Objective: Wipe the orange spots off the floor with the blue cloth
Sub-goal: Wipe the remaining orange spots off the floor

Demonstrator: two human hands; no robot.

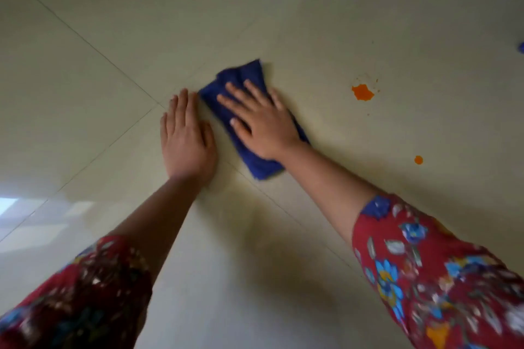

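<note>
right hand [262,125] spread flat on blue cloth [249,88] | left hand [185,137] flat on floor [312,22], fingers together | orange spots [362,92] to the right, apart from cloth

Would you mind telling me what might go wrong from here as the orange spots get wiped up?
1. The large orange spot looks thick; a sideways sweep of the blue cloth may smear it across the floor.
2. The small orange spot sits apart, nearer the right hand's arm, and could be missed.
3. The left hand braces flat on glossy tile and might slip.

blue cloth [256,119]: middle hidden under right hand [262,122] | blue object [521,47]: cut off
</note>
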